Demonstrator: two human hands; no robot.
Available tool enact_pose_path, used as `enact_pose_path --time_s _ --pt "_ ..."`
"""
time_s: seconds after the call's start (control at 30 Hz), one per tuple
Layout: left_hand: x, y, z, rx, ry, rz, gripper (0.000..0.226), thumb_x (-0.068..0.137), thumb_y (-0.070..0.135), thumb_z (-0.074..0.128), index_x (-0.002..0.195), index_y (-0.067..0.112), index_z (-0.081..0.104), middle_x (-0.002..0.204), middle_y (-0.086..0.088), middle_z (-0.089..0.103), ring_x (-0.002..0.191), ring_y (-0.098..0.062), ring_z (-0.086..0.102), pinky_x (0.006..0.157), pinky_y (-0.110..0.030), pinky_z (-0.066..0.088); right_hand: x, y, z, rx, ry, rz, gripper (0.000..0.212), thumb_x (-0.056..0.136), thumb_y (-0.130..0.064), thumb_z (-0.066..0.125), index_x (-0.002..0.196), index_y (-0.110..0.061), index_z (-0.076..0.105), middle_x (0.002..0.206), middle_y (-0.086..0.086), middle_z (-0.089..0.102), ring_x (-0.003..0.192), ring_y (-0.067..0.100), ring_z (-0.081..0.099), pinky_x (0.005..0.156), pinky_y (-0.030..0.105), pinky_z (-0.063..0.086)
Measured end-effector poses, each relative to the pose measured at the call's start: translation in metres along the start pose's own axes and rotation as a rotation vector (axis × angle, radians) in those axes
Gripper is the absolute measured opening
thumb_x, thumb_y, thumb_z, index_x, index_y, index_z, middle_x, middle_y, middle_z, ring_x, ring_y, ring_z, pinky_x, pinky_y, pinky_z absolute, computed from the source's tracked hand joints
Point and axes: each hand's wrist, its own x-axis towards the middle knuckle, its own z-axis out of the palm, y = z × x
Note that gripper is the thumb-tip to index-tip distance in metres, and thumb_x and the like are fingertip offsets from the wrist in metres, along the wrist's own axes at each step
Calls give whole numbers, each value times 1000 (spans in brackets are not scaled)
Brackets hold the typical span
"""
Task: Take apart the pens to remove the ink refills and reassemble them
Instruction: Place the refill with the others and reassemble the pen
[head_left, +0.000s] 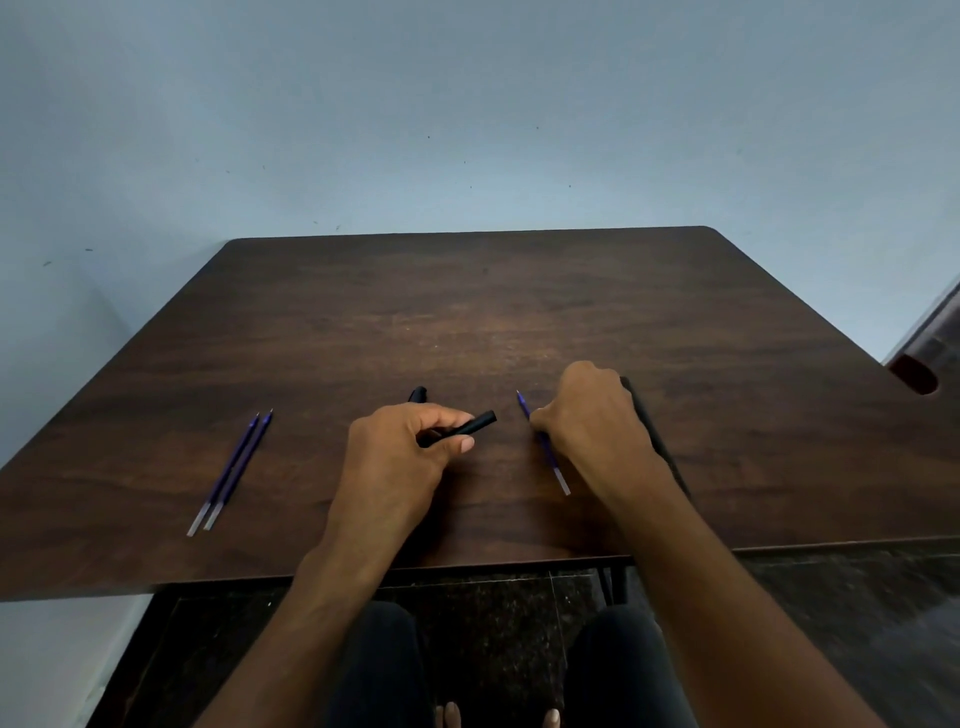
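Observation:
My left hand (402, 447) grips a black pen barrel (470, 427) whose open end points right. Behind that hand a black pen piece (417, 394) sticks up from the dark wooden table (467, 312). My right hand (592, 415) is down on the table with curled fingers on a blue ink refill (550, 457), tip pointing away from me. A long black pen (657, 441) lies along the right side of that hand, partly hidden. Two blue refills (231, 470) lie side by side at the left.
The table stands against a pale blue wall (467, 130). Its near edge runs just above my knees (623, 665). A dark object with a red part (914, 371) sits beyond the table's right edge. The floor (831, 623) below is dark stone.

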Motion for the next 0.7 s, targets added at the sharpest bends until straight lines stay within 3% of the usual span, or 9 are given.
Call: enact_pose_path --time_s 0.17,0.3,0.4,0.47,0.53,0.6,0.7 --pt "-1 -4 3 2 18 14 22 82 25 79 102 33 77 76 37 57 82 32 50 68 9 34 -4 -2 14 33 82 -39 41 82 -40 77 64 -17 47 63 2 50 53 15 47 43 26 31" --pt "-2 -3 3 -19 -1 15 21 80 23 81 94 38 77 67 40 59 82 31 51 69 9 34 1 -11 20 -15 33 -50 43 85 -33 76 64 -18 42 65 2 47 53 16 45 41 27 30" --pt "-3 -2 0 -24 -54 -3 24 80 21 80 91 42 73 70 43 60 81 25 55 66 7 36 6 -13 15 46 -57 -1 40 83 -36 78 66 -15 49 70 5 55 61 19 56 46 30 40" --pt "-3 -1 -2 -5 -54 -3 25 82 22 79 99 40 74 79 35 61 81 19 56 66 5 36 6 -5 11 313 -109 42 37 82 -31 79 64 -8 55 59 6 59 49 17 58 41 26 41" --pt "-4 -1 -3 -14 -32 20 28 85 19 76 108 35 74 88 31 62 86 15 57 72 7 35 3 6 8 734 -189 40 36 88 -18 74 60 -5 56 46 6 55 31 13 47 34 21 36" --pt "-6 -2 -1 -35 -15 49 29 89 15 71 112 32 74 91 23 66 90 6 60 75 6 34 -3 15 5 1049 -203 -8 33 94 -9 66 63 -3 56 51 11 58 34 15 49 34 23 39" --pt "-8 -3 3 -40 -7 52 26 94 15 64 114 29 74 85 11 65 83 -3 60 70 1 36 -9 17 2 1308 -59 -63 25 94 -2 62 70 -2 57 55 12 61 40 17 55 35 26 45"
